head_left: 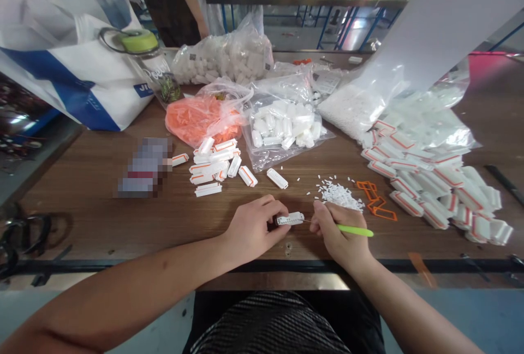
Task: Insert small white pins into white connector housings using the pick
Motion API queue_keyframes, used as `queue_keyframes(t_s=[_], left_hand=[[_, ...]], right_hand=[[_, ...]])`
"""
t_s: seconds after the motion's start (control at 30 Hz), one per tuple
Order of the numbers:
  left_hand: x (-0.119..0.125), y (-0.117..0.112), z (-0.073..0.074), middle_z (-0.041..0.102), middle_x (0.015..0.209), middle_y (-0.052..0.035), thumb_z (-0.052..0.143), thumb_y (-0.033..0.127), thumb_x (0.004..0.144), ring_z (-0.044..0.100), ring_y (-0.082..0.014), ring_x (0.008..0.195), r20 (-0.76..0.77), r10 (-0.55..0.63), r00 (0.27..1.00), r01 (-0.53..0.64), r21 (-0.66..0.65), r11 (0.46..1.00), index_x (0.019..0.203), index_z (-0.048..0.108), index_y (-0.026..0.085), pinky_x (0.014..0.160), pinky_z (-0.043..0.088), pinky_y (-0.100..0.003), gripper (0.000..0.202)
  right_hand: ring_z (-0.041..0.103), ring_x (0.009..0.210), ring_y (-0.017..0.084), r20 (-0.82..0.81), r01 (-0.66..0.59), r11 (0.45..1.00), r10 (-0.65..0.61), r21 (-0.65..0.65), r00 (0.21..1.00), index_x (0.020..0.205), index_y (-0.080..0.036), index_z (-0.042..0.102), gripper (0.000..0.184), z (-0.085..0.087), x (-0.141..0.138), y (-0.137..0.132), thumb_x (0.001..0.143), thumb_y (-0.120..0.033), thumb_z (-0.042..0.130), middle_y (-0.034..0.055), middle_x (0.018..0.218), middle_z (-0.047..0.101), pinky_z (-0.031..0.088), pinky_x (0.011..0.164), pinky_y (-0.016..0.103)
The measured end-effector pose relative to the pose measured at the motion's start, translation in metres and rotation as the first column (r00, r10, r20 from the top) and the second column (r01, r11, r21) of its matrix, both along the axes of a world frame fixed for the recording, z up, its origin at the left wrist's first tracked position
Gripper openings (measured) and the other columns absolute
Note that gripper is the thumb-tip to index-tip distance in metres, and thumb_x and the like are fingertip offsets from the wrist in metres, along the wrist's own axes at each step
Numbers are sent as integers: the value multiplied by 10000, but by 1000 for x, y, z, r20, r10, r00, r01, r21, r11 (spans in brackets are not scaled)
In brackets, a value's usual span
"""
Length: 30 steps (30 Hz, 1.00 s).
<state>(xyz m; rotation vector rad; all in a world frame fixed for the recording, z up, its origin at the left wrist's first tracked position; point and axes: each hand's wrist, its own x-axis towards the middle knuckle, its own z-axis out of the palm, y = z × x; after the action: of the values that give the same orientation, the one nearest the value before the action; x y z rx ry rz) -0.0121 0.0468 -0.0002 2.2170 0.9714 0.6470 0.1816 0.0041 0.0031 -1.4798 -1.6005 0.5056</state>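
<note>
Between the thumb and fingers of my left hand (pixel 256 224) is a small white plastic casing (pixel 291 218) with a row of small holes along its side. My right hand (pixel 340 232) grips a thin tool with a lime-green handle (pixel 355 230); its fine metal tip points at the casing's right end. Whether the tip touches the casing I cannot tell. Just beyond my right hand lies a heap of tiny white pieces (pixel 340 194), with several orange rectangular frames (pixel 374 199) to its right. A single white casing (pixel 277 178) rests beyond my left hand.
White casings with orange strips (pixel 215 161) are stacked left of centre; a larger pile (pixel 444 184) lies right. Behind stand bags of orange parts (pixel 204 116), white parts (pixel 286 122) and white granules (pixel 354 105). A phone-like blurred object (pixel 144 168), bottle (pixel 153 64) and carrier bag (pixel 98 70) are left.
</note>
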Motion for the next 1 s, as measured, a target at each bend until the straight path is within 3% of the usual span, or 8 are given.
queue_keyframes(t_s=[0.8,1.0], left_hand=[[0,1,1,541,756,27,614,228,865,521,-113,663,6,-13,1000,13,25,1000,870,607,189,623,407,-259,40],[1,1,1,568,772,20,613,226,864,535,-112,662,3,-9,1000,9,32,999,869,603,185,624,422,-258,42]], right_hand=[[532,398,80,-63,1,999,-4,-43,998,493,-201,572,483,0,3,1,949,-316,466,-25,442,577,427,465,219],[538,392,80,-133,107,992,-116,-68,984,500,-203,591,467,-3,6,1,940,-325,491,-17,467,603,442,445,220]])
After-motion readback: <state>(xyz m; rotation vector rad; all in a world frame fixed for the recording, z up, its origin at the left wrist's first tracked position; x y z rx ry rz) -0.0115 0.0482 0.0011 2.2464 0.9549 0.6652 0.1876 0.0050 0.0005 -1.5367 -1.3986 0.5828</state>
